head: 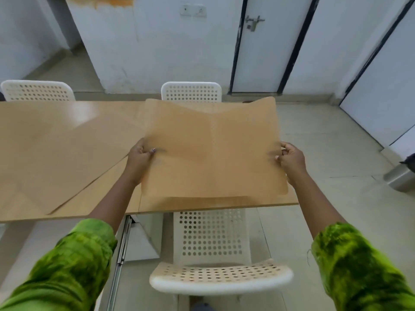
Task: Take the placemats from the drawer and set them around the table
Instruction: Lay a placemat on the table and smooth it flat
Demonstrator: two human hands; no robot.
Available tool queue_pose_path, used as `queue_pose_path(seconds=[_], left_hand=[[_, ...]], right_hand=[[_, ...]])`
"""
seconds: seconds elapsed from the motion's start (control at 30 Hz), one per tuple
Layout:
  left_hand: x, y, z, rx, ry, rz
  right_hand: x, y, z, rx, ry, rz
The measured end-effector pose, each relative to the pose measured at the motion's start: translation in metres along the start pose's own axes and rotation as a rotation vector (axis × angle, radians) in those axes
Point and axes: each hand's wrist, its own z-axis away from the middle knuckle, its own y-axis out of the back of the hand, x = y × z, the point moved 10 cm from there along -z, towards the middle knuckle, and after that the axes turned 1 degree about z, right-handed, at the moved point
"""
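A tan, slightly see-through placemat [211,149] hangs just above the right end of the wooden table [67,122], bowed along its middle. My left hand [139,157] pinches its left edge and my right hand [290,157] pinches its right edge. Another tan placemat [56,162] lies flat and skewed on the table to the left, hard to tell apart from the tabletop.
A white perforated chair [213,250] stands tucked at the near side below the mat. Two more white chairs [192,92] [37,90] stand at the far side. An open drawer rail [122,248] shows under the table. A metal bin [400,178] sits on the floor at right.
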Motion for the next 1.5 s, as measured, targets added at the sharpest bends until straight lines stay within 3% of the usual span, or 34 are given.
queue_pose_path(seconds=[0.4, 0.8, 1.0, 1.13, 1.27, 1.37, 1.5], left_hand=[[-0.067, 0.007, -0.01, 0.002, 0.16, -0.094], [-0.094, 0.0, -0.022, 0.061, 0.228, -0.923], [-0.086, -0.007, -0.019, 0.106, 0.22, -1.073], [-0.082, -0.008, -0.018, 0.149, 0.29, -1.147], [-0.056, -0.03, -0.031, 0.197, 0.175, -1.206], [-0.037, -0.079, -0.058, 0.087, -0.013, -1.205], [-0.05, -0.163, -0.098, -0.265, -0.17, -1.229]], right_hand=[[0.043, -0.004, -0.019, 0.072, -0.079, 0.169], [0.081, -0.002, -0.05, 0.062, -0.193, 0.344], [0.09, -0.004, -0.057, 0.079, -0.217, 0.398], [0.084, -0.003, -0.057, 0.115, -0.224, 0.588], [0.053, -0.023, -0.063, 0.167, -0.125, 0.752], [0.024, -0.084, -0.074, 0.025, 0.047, 0.725], [-0.011, -0.195, -0.079, -0.318, 0.313, 0.777]])
